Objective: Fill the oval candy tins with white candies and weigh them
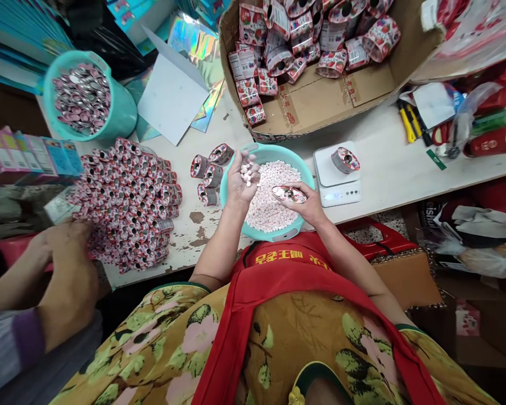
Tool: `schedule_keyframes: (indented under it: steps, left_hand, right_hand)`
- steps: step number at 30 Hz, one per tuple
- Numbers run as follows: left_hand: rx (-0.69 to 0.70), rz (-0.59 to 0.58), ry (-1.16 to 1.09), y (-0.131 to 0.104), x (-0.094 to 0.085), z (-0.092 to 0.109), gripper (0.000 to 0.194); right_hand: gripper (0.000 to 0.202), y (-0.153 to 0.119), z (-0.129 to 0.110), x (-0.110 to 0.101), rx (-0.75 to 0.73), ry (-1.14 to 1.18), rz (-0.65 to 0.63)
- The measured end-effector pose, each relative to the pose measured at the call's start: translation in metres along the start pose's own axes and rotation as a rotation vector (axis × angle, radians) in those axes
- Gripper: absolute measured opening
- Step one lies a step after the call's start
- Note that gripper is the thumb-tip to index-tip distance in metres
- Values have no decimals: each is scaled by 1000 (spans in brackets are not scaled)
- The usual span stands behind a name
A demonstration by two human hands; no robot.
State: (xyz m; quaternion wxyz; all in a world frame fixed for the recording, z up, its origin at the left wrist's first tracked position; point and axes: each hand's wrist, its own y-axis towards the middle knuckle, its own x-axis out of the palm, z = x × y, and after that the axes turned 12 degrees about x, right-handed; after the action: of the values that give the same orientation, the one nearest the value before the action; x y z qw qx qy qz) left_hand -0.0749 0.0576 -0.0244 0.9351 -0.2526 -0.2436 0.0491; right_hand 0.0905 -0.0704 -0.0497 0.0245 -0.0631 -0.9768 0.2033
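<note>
My left hand is cupped, palm up, over the left side of a turquoise basin, with several small pale pink candies in it. A thick layer of the same candies fills the basin. Over its right side, my right hand grips a printed candy container with a strawberry-style wrapper, its round opening facing up. Just right of the basin stands a white digital scale with another such container lying on its plate.
Several containers stand left of the basin, beside a large stack. A turquoise bucket holds small lids. Behind is a cardboard box of printed wrappers. Cutters lie right. A co-worker's hands are at left.
</note>
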Motion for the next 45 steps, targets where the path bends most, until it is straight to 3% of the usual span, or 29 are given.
schedule_keyframes:
  steps: [4, 6, 8, 11, 17, 25, 29, 32, 35, 37, 39, 42, 45]
  left_hand:
    - [-253, 151, 182, 10, -31, -41, 26]
    - [-253, 147, 224, 8, -40, -56, 26]
    - [-201, 100, 234, 5, -45, -61, 27]
    - [-182, 50, 239, 1, -45, -53, 30]
    - [-53, -192, 290, -16, -32, -31, 36]
    - [147, -562, 689, -27, -16, -38, 30]
    - [40, -374, 506, -11, -23, -33, 30]
    - [-164, -231, 314, 4, -30, -33, 30]
    - [-391, -127, 321, 13, -29, -38, 26]
    - [-463, -185, 329, 13, -18, -40, 25]
    - [-417, -323, 339, 10, 5, -42, 26]
    - [-269, -571, 456, 7, 57, -50, 28]
    - [-50, -814, 711, 14, 116, -70, 21]
  right_hand:
    - [49, 1, 2, 2, -8, -20, 20]
    - [51, -1, 2, 1, 1, 1, 6]
    - [53, -4, 2, -2, 13, 39, -11]
    - [53, -7, 1, -3, 44, 79, 0]
    - [51, -5, -2, 2, 69, -54, 91]
    - [40, -5, -5, 5, 95, -254, 129]
    - [41, -14, -6, 0, 117, -200, 150]
    - [44, -27, -6, -11, 138, -112, 151]
    - [46, -45, -7, -24, 184, -33, 183]
    - [48, -58, -8, -35, 213, 28, 214]
    - [49, -71, -8, -48, 243, 82, 275]
    - [52, -84, -1, -70, 275, 150, 428]
    - [56, -90, 11, -93, 267, 189, 581]
